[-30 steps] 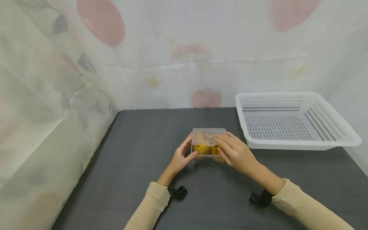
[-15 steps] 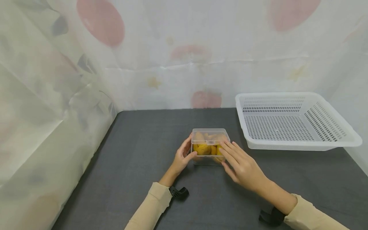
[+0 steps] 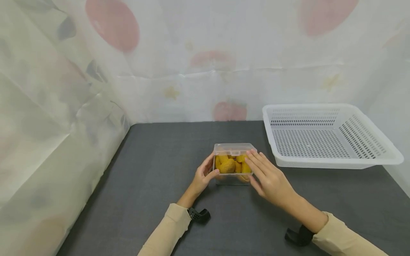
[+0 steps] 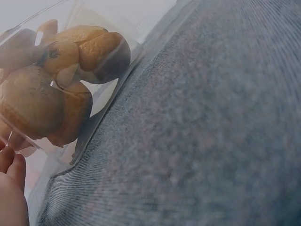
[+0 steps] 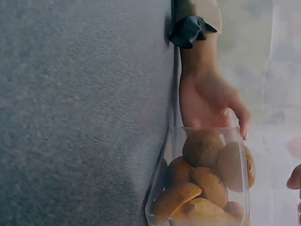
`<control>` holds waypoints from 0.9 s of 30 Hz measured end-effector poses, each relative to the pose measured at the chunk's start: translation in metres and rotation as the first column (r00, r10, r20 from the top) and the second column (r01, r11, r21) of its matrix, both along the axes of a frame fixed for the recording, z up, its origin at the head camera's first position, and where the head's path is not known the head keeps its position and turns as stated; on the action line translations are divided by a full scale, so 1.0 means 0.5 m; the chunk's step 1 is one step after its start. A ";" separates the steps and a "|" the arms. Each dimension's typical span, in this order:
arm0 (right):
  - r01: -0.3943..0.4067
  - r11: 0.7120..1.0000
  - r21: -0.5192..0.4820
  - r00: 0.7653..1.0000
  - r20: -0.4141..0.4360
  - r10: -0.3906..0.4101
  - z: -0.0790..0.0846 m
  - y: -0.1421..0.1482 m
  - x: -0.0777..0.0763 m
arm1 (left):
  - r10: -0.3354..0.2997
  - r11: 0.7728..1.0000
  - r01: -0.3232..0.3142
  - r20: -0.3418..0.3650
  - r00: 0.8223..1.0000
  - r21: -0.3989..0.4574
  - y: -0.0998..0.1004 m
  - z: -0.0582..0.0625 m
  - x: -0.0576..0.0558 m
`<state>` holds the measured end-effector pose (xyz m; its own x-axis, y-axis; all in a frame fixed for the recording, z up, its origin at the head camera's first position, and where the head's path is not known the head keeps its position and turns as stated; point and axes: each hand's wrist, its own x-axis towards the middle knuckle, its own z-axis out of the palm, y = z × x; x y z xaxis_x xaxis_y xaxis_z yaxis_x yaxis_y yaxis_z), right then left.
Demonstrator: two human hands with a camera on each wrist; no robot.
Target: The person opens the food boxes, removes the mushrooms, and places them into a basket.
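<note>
A clear plastic box (image 3: 232,180) stands on the dark cloth, filled with several rounded yellow-brown pieces (image 3: 227,166) that look like small potatoes or mushrooms. Its hinged clear lid (image 3: 230,147) is tilted up, with the front edge above the rim. My left hand (image 3: 203,176) grips the box's left side, thumb at the front rim; in the right wrist view the left palm (image 5: 202,103) lies against that wall. At the right front corner, my right hand (image 3: 270,179) has its fingers nearly straight, fingertips touching the lid's edge, thumb low beside the box.
A white perforated basket (image 3: 320,161) sits at the back right of the dark table cloth (image 3: 160,160). A patterned curtain (image 3: 179,46) hangs behind and to the left. Each wrist wears a black camera mount (image 3: 199,215).
My right hand shifted right and down off the lid's top, then back up slightly at its corner. The lid's front edge has risen, showing more of the pieces. The left hand stays put.
</note>
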<state>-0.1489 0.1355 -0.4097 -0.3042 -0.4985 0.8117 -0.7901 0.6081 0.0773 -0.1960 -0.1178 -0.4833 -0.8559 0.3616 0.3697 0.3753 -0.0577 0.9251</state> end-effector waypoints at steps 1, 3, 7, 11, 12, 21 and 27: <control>0.002 1.000 -0.005 1.000 0.001 -0.002 0.001 0.000 -0.002 | -0.002 1.000 0.002 -0.007 1.000 0.000 -0.001 -0.001 0.000; 0.000 1.000 -0.018 1.000 0.006 0.000 0.002 -0.001 -0.006 | -0.009 1.000 0.009 -0.017 1.000 0.004 -0.002 -0.002 -0.001; -0.012 0.999 -0.048 1.000 0.028 0.013 0.003 -0.002 -0.017 | -0.027 0.999 0.028 -0.039 0.999 0.024 -0.004 -0.005 -0.004; -0.018 0.997 -0.070 0.998 0.058 0.022 0.005 -0.003 -0.028 | -0.039 0.998 0.041 -0.046 0.998 0.039 -0.004 -0.008 -0.006; -0.015 0.997 -0.073 0.998 0.065 0.020 0.006 -0.003 -0.030 | -0.040 0.998 0.042 -0.045 0.998 0.040 -0.004 -0.008 -0.006; -0.011 0.994 -0.108 0.992 0.120 0.024 0.016 -0.008 -0.055 | -0.034 0.999 0.034 -0.024 0.999 0.014 -0.003 -0.006 -0.005; -0.005 0.988 -0.152 0.988 0.149 0.028 0.027 -0.013 -0.071 | -0.044 0.999 0.045 -0.054 0.998 0.026 -0.001 -0.005 -0.003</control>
